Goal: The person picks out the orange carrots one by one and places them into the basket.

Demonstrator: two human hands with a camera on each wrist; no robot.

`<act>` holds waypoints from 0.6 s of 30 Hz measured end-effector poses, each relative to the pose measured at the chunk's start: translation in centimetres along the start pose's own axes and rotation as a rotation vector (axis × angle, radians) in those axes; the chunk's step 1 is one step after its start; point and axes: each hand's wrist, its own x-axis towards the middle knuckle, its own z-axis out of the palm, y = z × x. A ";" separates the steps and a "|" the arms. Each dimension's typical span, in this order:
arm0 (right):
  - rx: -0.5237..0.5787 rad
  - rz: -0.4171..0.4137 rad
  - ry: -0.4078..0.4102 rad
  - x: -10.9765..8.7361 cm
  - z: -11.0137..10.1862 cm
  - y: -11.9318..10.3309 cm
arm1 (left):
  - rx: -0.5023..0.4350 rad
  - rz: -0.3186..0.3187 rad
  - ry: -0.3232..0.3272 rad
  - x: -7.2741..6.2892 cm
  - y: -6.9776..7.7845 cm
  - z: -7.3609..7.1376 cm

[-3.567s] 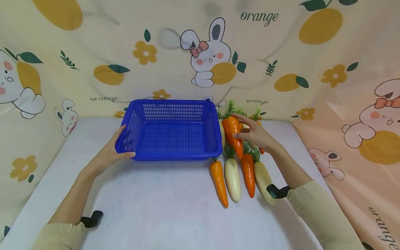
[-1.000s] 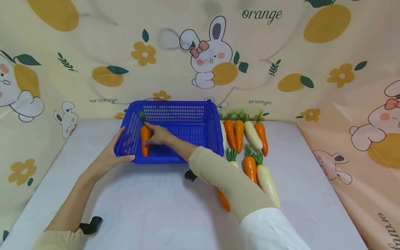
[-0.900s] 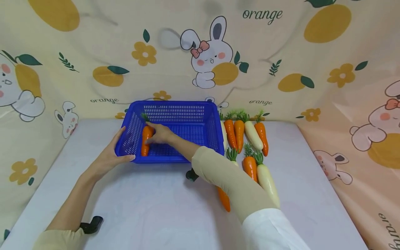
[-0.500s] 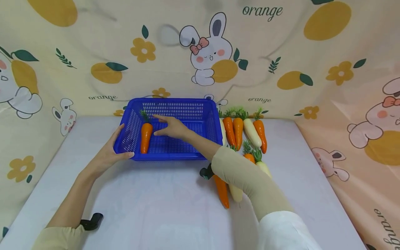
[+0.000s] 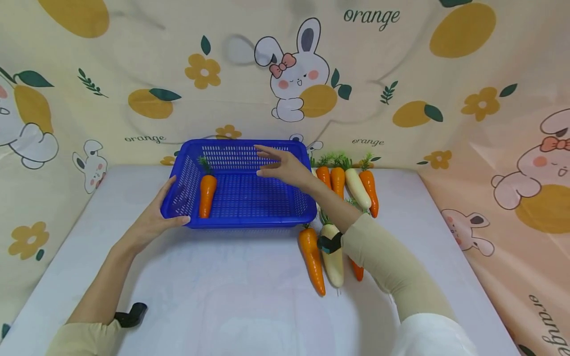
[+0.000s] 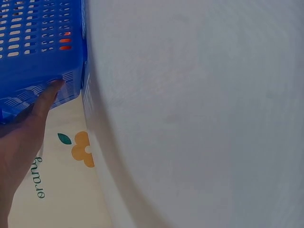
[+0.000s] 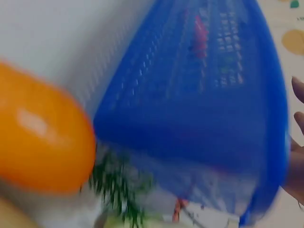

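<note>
A blue plastic basket (image 5: 249, 221) stands at the table's back, with one orange carrot (image 5: 207, 195) lying along its left side, green top to the rear. Spread around the basket's front left corner, my left hand (image 5: 153, 216) touches it, thumb along the front wall and fingers at the left side. In the left wrist view, a straight digit of the left hand (image 6: 28, 130) lies against the basket wall (image 6: 42, 71). My right hand (image 5: 287, 168) hangs over the basket's right part, fingers extended and holding nothing. The right wrist view is blurred, with fingertips at its right edge.
Right of the basket, carrots (image 5: 369, 193) and white radishes (image 5: 358, 190) lie in a back row. In front lie a carrot (image 5: 312, 259), a white radish (image 5: 335, 272) and another carrot (image 5: 357, 271), partly under my right forearm. A printed cloth (image 5: 240, 106) hangs behind.
My right hand carried a carrot from the right-hand group into the basket's left side, let go of it and moved back rightward. The left hand stays at the corner.
</note>
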 end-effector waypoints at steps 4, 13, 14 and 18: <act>0.023 -0.013 0.030 -1.7 -2.0 0.2 | 0.001 0.002 0.001 0.1 -0.2 0.0; 0.040 0.042 0.102 -5.4 -6.0 2.0 | -0.010 -0.002 -0.003 -0.2 -0.1 0.1; 0.043 0.049 0.112 -5.7 -6.4 2.4 | -0.009 -0.003 -0.003 -0.2 -0.1 0.0; 0.079 0.056 0.145 -7.1 -8.0 3.9 | -0.011 -0.001 -0.005 -0.2 0.0 0.0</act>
